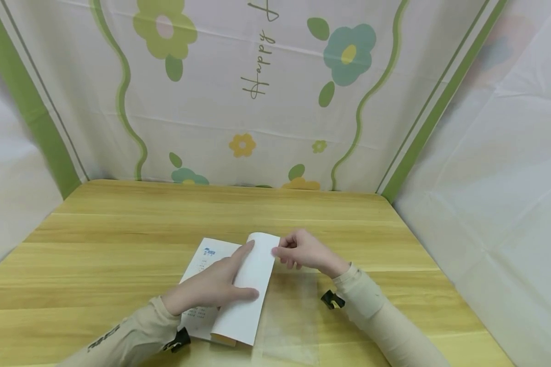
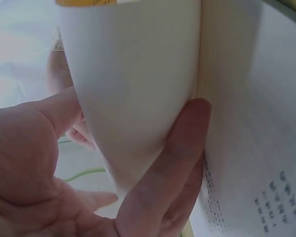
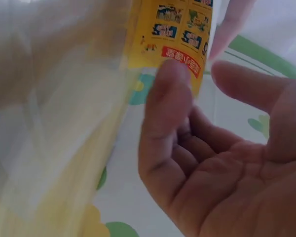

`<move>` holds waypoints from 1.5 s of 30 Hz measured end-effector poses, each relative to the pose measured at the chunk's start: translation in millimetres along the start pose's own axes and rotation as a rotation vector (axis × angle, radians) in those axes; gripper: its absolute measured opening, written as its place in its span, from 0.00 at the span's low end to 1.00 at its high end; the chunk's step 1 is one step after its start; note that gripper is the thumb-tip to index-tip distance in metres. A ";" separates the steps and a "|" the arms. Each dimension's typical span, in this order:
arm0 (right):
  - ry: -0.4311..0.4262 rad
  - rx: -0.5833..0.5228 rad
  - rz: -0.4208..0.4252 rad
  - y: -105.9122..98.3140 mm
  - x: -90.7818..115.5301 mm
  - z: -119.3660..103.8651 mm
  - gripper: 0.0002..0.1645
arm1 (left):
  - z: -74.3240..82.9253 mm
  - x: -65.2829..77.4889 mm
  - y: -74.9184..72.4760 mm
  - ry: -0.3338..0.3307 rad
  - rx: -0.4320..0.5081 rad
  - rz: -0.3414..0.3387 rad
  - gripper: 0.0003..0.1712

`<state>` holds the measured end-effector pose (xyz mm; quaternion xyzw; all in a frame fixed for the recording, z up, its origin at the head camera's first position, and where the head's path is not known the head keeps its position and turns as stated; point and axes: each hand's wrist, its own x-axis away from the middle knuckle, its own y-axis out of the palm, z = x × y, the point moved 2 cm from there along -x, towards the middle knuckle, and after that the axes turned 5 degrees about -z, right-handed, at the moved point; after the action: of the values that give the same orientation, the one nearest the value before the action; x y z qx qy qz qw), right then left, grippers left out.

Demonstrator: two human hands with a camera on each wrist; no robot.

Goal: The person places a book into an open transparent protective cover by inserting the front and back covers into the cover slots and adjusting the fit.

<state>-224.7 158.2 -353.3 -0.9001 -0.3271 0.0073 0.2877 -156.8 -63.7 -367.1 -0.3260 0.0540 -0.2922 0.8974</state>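
An open book (image 1: 197,316) lies on the table, its printed page showing at left. Its cover (image 1: 250,278) is raised in a curve, white inside and yellow with small pictures outside, as the right wrist view shows. My left hand (image 1: 216,285) holds this cover, thumb across the white face and fingers along its left side near the fold. With thumb and index finger, my right hand (image 1: 303,252) pinches the cover's upper right edge. A clear plastic sheet (image 1: 291,321) lies right of the book, beside and below the right hand; whether it reaches under the book is hidden.
The wooden table (image 1: 119,229) has light yellow grain. White cloth with printed flowers (image 1: 243,145) hangs behind it, and plain whitish cloth (image 1: 500,204) hangs at the sides. Black clips (image 1: 332,299) sit at both sleeve cuffs.
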 end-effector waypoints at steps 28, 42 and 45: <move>0.254 0.775 -0.193 49.8 30.8 -3.7 0.77 | -6.4 -1.0 5.6 -0.130 -0.174 0.110 0.58; 0.262 0.777 -0.192 51.7 27.7 -3.6 0.77 | -7.5 -5.4 11.2 -0.183 -0.237 0.081 0.58; 0.260 0.776 -0.193 51.5 28.3 -3.7 0.77 | -6.6 -5.6 12.0 -0.179 -0.242 0.079 0.58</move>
<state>-171.6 141.2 -372.2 -0.6836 -0.3438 -0.0108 0.6437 -157.4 -56.8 -380.2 -0.4541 0.0213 -0.2180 0.8636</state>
